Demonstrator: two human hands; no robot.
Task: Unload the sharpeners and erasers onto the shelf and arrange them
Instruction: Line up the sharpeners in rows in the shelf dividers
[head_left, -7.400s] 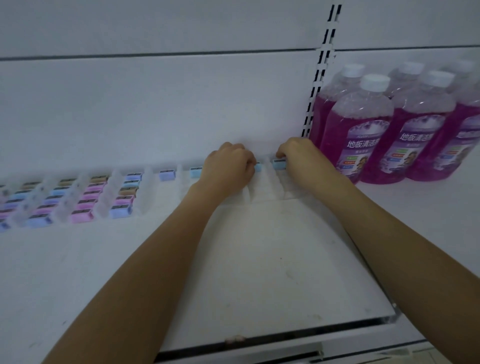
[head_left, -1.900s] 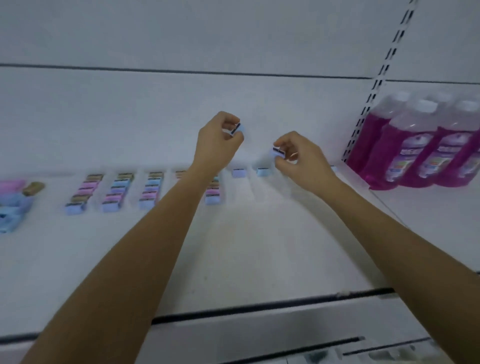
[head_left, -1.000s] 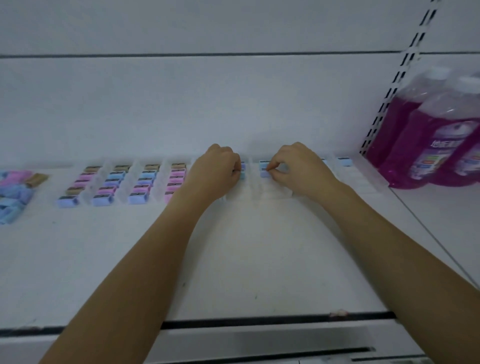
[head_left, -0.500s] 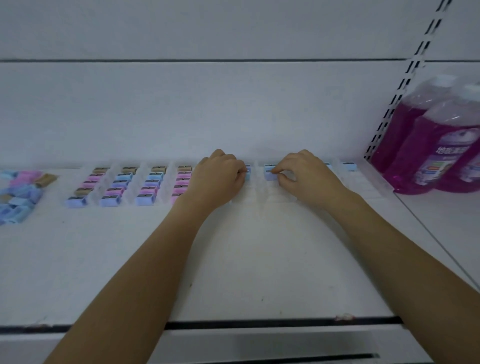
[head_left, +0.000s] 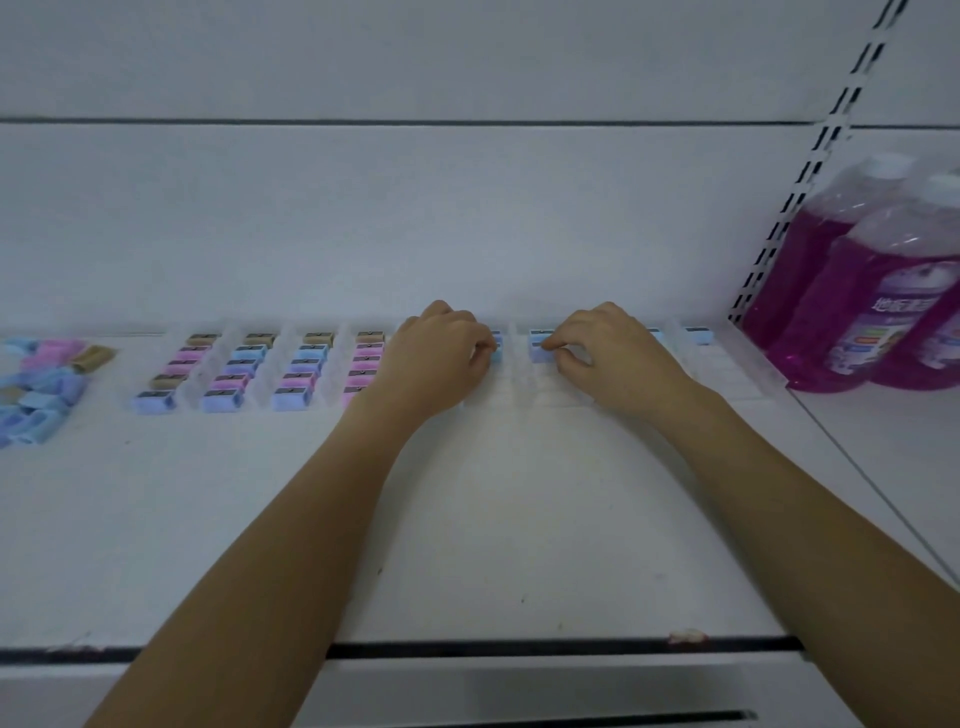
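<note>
Head camera looks down on a white shelf (head_left: 467, 519) where both bare forearms reach toward the back wall. The left hand (head_left: 441, 358) has its fingers curled tight, and its fingertips pinch a blue sharpener (head_left: 497, 354) that sits low in a clear divider tray (head_left: 727, 376) at the rear of the shelf; most of that grip is hidden by the knuckles. Just to its right, the right hand (head_left: 608, 353) curls too, with thumb and forefinger closed on a second blue sharpener (head_left: 540, 353) in the neighbouring lane, directly in front of another blue one. To the left of the hands, rows of sharpeners (head_left: 249, 369) in pink, blue and tan fill four lanes. Farther left lies a loose heap (head_left: 36, 395) of blue and pink pieces. A lone blue sharpener (head_left: 698, 335) stands at the tray's right end, near the purple bottles (head_left: 872, 291).
</note>
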